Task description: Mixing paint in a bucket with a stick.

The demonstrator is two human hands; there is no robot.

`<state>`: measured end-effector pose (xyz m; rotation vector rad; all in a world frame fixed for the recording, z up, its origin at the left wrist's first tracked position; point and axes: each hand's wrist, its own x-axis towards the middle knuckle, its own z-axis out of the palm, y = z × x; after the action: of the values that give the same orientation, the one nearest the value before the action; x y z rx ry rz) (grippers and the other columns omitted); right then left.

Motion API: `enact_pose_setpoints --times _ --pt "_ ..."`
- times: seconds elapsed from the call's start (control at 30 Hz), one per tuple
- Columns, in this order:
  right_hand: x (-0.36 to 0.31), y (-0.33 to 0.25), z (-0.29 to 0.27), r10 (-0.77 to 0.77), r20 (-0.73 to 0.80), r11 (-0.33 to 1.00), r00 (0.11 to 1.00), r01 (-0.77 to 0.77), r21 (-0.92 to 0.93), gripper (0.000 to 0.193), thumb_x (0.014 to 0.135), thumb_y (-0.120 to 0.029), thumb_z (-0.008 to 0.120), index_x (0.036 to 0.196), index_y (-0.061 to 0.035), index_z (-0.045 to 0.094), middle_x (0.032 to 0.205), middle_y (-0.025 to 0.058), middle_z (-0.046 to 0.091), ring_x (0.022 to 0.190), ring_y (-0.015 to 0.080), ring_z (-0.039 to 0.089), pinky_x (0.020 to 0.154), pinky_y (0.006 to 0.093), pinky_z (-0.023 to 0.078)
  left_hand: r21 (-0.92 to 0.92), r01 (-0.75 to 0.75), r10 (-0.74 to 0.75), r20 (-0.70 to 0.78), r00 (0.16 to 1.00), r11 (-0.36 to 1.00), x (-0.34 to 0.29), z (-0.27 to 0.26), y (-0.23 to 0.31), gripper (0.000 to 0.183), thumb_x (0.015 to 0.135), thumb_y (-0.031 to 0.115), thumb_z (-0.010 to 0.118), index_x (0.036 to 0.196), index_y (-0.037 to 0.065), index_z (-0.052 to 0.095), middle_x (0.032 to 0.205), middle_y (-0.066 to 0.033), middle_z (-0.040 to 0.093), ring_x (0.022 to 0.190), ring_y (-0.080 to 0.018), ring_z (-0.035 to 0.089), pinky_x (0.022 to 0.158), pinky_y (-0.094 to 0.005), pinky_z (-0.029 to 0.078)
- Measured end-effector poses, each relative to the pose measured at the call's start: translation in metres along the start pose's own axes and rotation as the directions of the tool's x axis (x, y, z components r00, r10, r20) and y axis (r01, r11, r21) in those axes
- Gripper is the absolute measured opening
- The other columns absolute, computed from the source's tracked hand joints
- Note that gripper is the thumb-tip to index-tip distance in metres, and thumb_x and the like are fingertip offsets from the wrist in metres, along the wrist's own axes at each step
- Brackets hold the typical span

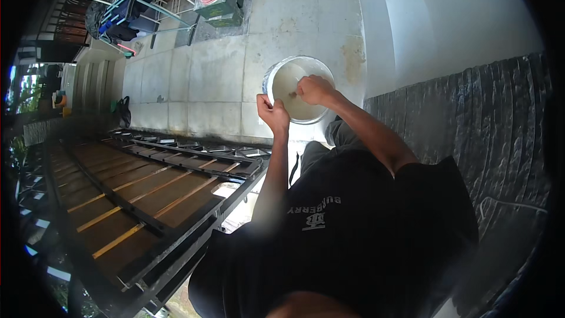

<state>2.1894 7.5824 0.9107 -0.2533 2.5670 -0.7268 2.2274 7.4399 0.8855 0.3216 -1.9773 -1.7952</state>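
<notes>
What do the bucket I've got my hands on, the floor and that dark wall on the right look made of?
Bucket: probably plastic, judging by its smooth, pale wall and rounded rim. Floor: likely stone or ceramic tile, dull grey with straight joints. Dark wall: perhaps stone cladding, rough and ridged.
</notes>
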Motion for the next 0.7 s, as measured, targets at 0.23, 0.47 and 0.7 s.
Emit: enact_pose_setpoints --times 0.23,0.47,0.7 --pt "0.047 -0.031 -0.058 -0.023 0.107 0.997 0.994 0.015 0.073 0.016 0.083 -0.017 0.058 0.088 -0.0041 0.067 0.081 0.0197 0.066 0.080 0.0367 0.065 0.070 0.0450 0.051 -0.009 0.071 -0.072 -0.070 0.995 0.997 0.074 0.028 0.009 0.022 0.063 -0.006 0.046 0.069 0.007 0.029 0.070 0.0002 0.024 0.064 -0.0116 0.025 0.057 -0.0278 0.024" --pt "0.129 -0.049 -0.104 -0.124 -0.062 0.992 0.990 0.123 -0.013 0.017 0.086 -0.019 0.057 0.094 -0.0057 0.065 0.077 0.0195 0.065 0.076 0.0372 0.065 0.067 0.0468 0.050 -0.081 0.119 -0.122 -0.040 0.992 0.990 0.166 0.041 0.002 0.022 0.063 -0.006 0.045 0.069 0.007 0.029 0.070 0.0006 0.024 0.063 -0.0109 0.024 0.056 -0.0269 0.024" --pt "0.229 -0.084 -0.142 -0.021 -0.292 1.000 0.956 0.026 0.012 0.016 0.090 -0.018 0.053 0.099 -0.0101 0.064 0.078 0.0189 0.065 0.078 0.0390 0.064 0.067 0.0482 0.049 -0.143 0.046 -0.035 0.083 0.996 0.989 0.280 0.058 0.005 0.019 0.063 -0.005 0.044 0.067 0.008 0.031 0.066 0.0012 0.028 0.060 -0.0095 0.027 0.052 -0.0267 0.024"
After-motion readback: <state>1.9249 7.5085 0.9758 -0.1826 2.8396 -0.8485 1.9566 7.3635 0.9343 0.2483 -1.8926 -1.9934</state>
